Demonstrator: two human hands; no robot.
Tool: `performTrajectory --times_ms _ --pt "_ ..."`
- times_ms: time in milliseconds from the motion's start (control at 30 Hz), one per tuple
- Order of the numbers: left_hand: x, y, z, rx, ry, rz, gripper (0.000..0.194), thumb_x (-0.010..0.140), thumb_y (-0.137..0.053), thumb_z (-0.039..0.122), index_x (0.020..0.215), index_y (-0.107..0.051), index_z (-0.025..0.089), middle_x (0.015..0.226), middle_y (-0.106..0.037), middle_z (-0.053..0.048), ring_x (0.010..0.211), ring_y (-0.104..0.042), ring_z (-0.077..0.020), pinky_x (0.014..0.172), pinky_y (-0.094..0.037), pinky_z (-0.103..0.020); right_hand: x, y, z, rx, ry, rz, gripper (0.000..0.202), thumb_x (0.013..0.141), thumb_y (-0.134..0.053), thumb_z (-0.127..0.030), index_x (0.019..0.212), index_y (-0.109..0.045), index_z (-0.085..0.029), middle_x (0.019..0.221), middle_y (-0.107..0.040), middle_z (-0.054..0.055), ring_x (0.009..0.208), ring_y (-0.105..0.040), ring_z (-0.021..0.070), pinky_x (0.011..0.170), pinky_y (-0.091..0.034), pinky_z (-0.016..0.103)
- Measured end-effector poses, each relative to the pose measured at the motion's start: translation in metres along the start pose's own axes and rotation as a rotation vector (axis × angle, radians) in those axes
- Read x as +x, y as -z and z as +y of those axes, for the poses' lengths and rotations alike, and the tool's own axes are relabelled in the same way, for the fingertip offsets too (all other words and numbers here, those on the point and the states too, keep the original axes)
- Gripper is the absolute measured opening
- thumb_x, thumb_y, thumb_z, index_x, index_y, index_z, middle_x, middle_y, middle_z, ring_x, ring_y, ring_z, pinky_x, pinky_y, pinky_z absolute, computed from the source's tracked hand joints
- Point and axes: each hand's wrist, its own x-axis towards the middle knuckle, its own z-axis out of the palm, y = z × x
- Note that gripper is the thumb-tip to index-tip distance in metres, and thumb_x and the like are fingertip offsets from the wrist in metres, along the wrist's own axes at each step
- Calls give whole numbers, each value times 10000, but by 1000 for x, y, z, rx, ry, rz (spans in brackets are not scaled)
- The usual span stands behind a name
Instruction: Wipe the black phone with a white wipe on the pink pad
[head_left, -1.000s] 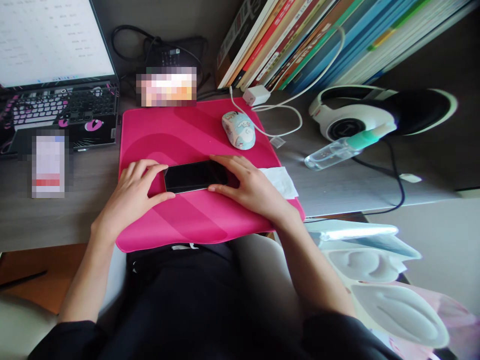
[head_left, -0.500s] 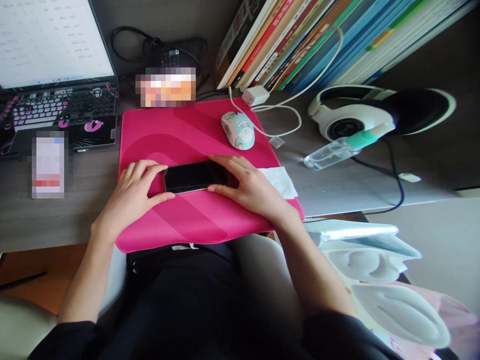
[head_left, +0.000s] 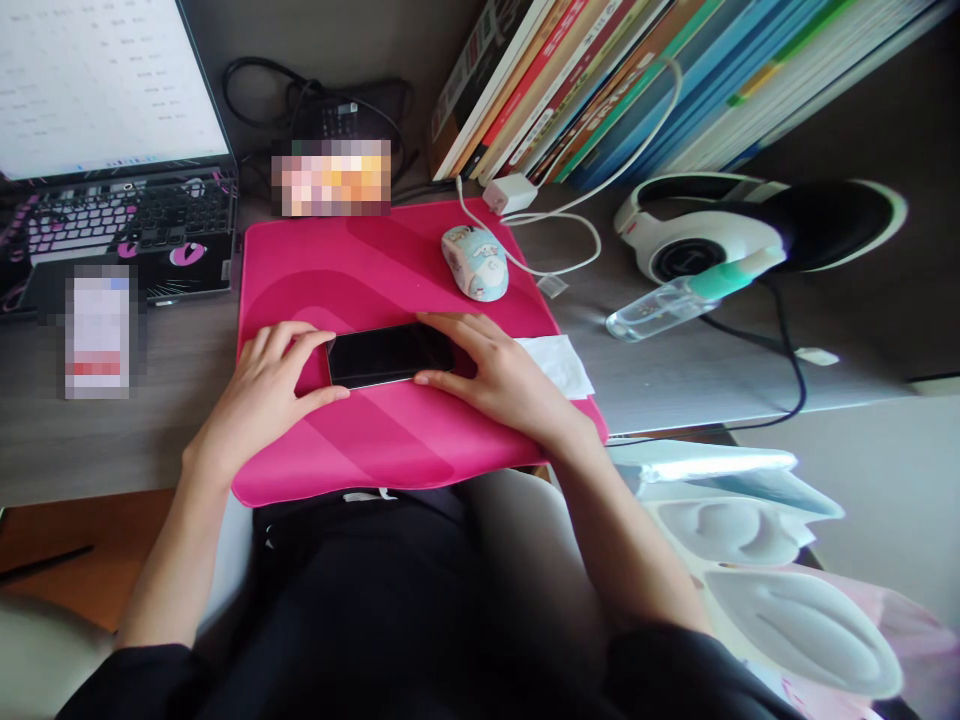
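A smartphone [head_left: 382, 357] with a dark screen lies sideways, screen up, on the pink mat [head_left: 315, 250]. My left hand [head_left: 266, 378] grips its left end, thumb at the near corner and index finger at the far corner. At the other end, my right hand [head_left: 491, 370] holds it the same way, its palm covering part of the right edge. Just beyond the phone sits a patterned mouse [head_left: 475, 263]. Beside my right wrist, a white tissue [head_left: 559, 366] overlaps the mat's right edge.
A laptop [head_left: 112, 220] stands at the back left, a blurred upright rectangle [head_left: 97, 335] before it. Books [head_left: 555, 100] line the back. A white charger [head_left: 510, 194] with its cable, a spray bottle [head_left: 664, 305] and headphones [head_left: 697, 235] lie on the right.
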Motion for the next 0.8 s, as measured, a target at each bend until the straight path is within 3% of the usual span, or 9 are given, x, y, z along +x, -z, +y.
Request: performTrajectory --times_ms 800 --pt "1 -1 0 8 -1 -1 635 1012 -678 559 1563 -481 313 1474 -545 -119 1372 -526 -366 1212 -414 -587 0 1 0 7 9 0 635 999 -731 -453 1583 -548 -284 1520 -659 134 1409 -605 362 1202 -490 587"
